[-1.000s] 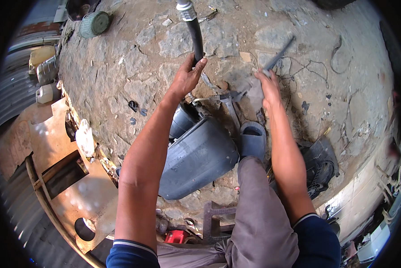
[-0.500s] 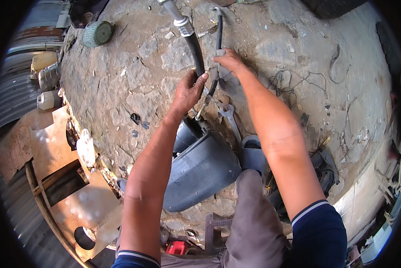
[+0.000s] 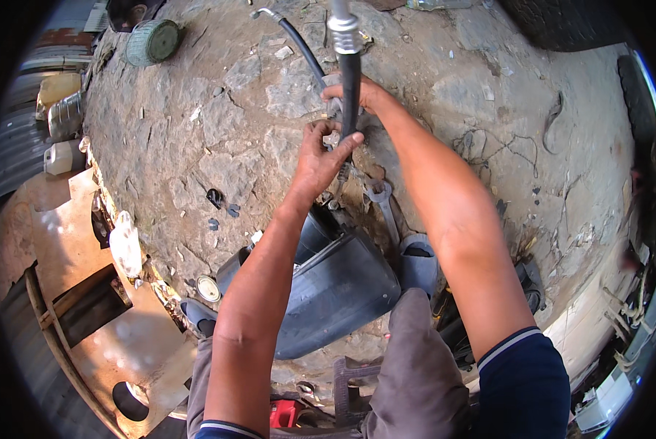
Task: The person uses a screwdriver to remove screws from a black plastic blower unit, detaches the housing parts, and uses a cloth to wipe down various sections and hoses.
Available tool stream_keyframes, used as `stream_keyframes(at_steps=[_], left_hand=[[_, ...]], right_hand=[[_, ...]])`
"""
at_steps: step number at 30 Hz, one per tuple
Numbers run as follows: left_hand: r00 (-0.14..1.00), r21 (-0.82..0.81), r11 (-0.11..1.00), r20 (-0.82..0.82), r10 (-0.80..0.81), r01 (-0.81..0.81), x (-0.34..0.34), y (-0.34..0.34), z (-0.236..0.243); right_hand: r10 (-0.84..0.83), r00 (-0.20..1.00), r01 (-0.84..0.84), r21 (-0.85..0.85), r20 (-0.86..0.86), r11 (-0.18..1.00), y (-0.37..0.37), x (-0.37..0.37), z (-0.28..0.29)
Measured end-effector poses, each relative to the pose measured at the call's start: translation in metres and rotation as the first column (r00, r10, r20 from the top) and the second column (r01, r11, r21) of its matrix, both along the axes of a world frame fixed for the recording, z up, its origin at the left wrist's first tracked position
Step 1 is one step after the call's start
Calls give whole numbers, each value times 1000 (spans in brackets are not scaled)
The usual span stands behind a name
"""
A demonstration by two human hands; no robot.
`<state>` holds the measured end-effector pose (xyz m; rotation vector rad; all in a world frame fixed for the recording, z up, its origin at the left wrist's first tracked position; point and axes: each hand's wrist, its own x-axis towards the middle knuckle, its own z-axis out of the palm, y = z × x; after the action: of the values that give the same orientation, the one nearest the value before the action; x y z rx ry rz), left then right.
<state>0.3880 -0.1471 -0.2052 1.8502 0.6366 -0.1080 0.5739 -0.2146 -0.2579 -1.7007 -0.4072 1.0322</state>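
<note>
My left hand (image 3: 322, 162) is closed round a thick black hose (image 3: 350, 84) with a ribbed silver fitting (image 3: 342, 33) at its top. Just beyond it, my right hand (image 3: 364, 94), partly behind that hose, grips a thinner black hose (image 3: 300, 45) with a bent metal end, apparently with a grey cloth (image 3: 334, 102) at the grip. Below my hands, a large black plastic housing (image 3: 332, 296) lies on the stony ground, with a black cylindrical part (image 3: 310, 230) in it. An open-ended wrench (image 3: 386, 214) lies to its right.
Grey sandals (image 3: 418, 267) are by my legs. Plastic jugs (image 3: 59, 157), a green container (image 3: 152, 42), corrugated sheet and a brown board with cutouts (image 3: 46, 219) line the left side. Dark wire (image 3: 514, 139) lies on the right. A red object (image 3: 284, 412) is under me.
My right hand has swung left and up with the thinner hose, whose bent end now points to the upper left. My left hand has shifted slightly down and right with the thick hose.
</note>
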Motion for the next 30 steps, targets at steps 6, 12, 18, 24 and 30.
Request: stream_keyframes(at_steps=[6,12,18,24,30], left_hand=[[990,-281,955,-122,65,-98,-7,-2,-18],[994,-326,945,-107,-29,-8,1,-2,-22],[983,-424,904,-181,-30,-50,1,-8,-16],[983,-343,939,-179,-36,-28,6,-9,-23],[983,-192,981,-179,-37,2,10,-17,-22]], right_hand=[[126,989,-117,-105,83,988,1,9,20],[93,907,-96,-13,410,995,-15,-2,49],[-187,950,142,190,248,972,-56,-13,50],[-98,932,33,188,349,982,-75,-35,81],[-57,886,-13,147,460,989,-77,-44,104]])
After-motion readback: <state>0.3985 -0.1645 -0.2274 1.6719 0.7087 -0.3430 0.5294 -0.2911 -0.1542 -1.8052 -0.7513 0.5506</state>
